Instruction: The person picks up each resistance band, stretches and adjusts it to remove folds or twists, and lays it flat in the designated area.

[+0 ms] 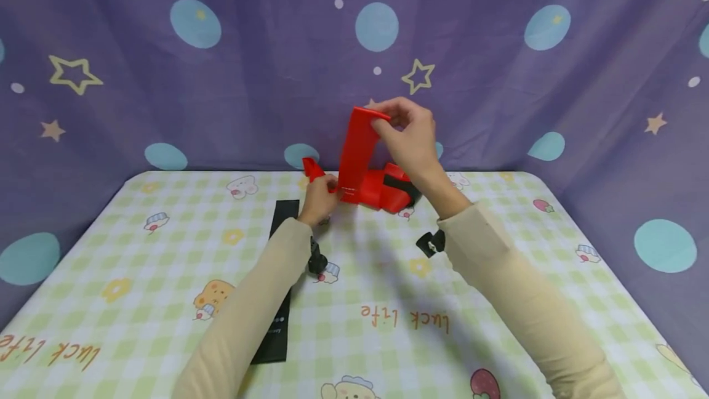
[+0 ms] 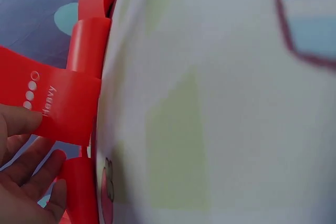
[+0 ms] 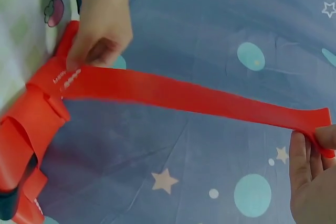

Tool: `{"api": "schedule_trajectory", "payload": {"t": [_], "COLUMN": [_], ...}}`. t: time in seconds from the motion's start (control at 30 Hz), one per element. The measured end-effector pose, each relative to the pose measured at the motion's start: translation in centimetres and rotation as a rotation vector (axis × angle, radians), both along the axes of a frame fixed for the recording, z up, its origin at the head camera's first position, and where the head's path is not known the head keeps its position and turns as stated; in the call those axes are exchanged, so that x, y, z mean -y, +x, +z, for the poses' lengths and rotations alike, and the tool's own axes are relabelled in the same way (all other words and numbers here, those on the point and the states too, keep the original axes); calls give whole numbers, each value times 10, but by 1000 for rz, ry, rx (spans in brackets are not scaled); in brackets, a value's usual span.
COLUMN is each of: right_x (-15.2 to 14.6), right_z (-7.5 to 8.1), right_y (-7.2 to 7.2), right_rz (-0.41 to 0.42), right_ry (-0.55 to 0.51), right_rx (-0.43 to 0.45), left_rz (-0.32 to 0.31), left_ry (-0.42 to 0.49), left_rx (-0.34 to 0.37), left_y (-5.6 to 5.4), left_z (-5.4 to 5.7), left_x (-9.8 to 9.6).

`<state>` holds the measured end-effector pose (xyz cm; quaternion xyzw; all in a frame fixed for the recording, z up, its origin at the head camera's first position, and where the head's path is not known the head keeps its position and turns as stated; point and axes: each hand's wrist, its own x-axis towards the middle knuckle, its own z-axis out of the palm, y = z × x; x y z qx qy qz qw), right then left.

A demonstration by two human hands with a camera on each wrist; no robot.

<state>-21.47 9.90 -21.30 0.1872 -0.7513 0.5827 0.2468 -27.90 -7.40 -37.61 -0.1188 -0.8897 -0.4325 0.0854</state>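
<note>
Head view: the red band [image 1: 357,149] stands upright above the back of the table [image 1: 183,251]; the right hand [image 1: 412,134] pinches its upper end, and the left hand [image 1: 321,199] is at its lower end. A folded red strip [image 1: 372,189] lies just beside it, and a black band [image 1: 285,217] lies flat, partly hidden by the left forearm [image 1: 271,270]. Left wrist view: the left thumb [image 2: 21,120] presses the printed face near the word "Heavy", other fingers behind. Right wrist view: the band runs nearly straight between both grips, the right thumb and fingers clamped on its far end. The step in hand appears to be extending the band; the next move likely calls for a firm pinch at both ends and even tension.
</note>
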Motion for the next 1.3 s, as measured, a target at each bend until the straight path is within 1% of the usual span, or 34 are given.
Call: {"api": "schedule_trajectory", "payload": {"t": [0.1, 0.2, 0.27, 0.43, 0.5, 0.63, 0.8, 0.9, 1.0, 1.1, 1.2, 1.3], "right_x": [-5, -10, -13, -19, -20, -24, -31, -38, -45, -52, -58, -64], "right_z": [4, 7, 10, 20, 24, 26, 25, 24, 21, 17, 12, 6], "right_y": [-1, -2, -3, -7, -9, -11, -13, -17, -21, -24, -28, -31], "right_rz": [-7, -26, -38, -46, -48, -68, -94, -109, -107, -92, -82, -85], "right_ry": [-9, -3, -6, -9, -18, -29, -48, -86, -157, -255, -338, -390], "right_rx": [-4, 7, 7, 3, 11, 33, 38, 45, 78, 123, 151, 178], "left_rz": [5, -4, -9, 9, 12, -2, -28, -42, -51, -71, -111, -130], "left_ry": [0, 0, -2, 1, 5, 6, -7, -8, 1, 21, 51, 58], "left_rx": [12, 16, 31, 71, 68, 63, 79, 97, 124, 145, 162, 151], "left_y": [1, 1, 2, 5, 7, 12, 21, 26, 31, 35, 41, 48], "left_z": [0, 1, 2, 4, 3, 3, 9, 15, 19, 20, 21, 22], "left_x": [1, 3, 3, 4, 4, 5, 11, 17, 23, 31, 38, 45]}}
